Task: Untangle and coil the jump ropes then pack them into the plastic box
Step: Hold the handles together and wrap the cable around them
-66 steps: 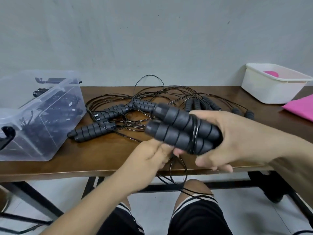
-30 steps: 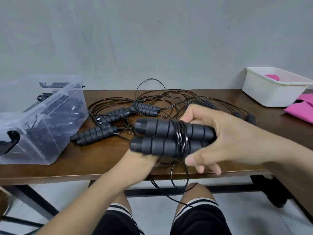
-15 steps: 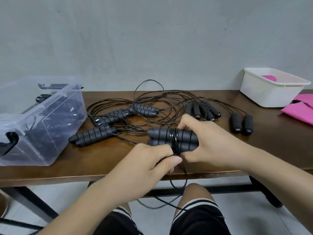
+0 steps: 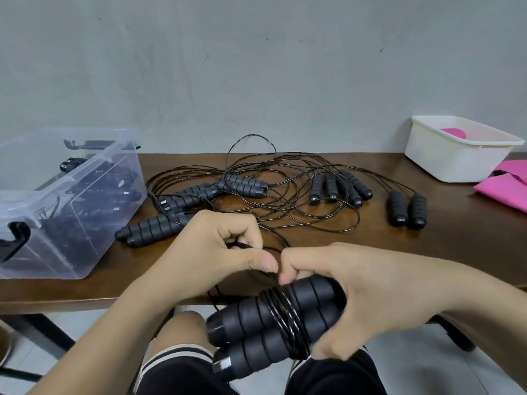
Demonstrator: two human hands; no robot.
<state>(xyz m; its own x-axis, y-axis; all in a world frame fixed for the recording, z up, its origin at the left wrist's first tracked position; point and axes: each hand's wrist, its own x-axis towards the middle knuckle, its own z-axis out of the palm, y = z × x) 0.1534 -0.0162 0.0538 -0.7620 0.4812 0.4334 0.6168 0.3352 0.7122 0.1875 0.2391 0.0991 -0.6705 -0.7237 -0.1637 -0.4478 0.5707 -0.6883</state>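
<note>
Handles, two, black, side by side, bound by turns of cord, gripped in right hand over lap, before tabletop edge. Left hand pinching loose cord. Beyond, tangled ropes: four handles mid, two right, more left. One clear plastic box far left, ropes inside. One white tub, one pink cloth far right.

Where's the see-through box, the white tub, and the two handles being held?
clear plastic box (image 4: 105, 218): head view, on its right side wall.
white tub (image 4: 445, 163): head view, on its front wall.
held handles (image 4: 248, 315): head view, on the upper handle's foam grip.
</note>
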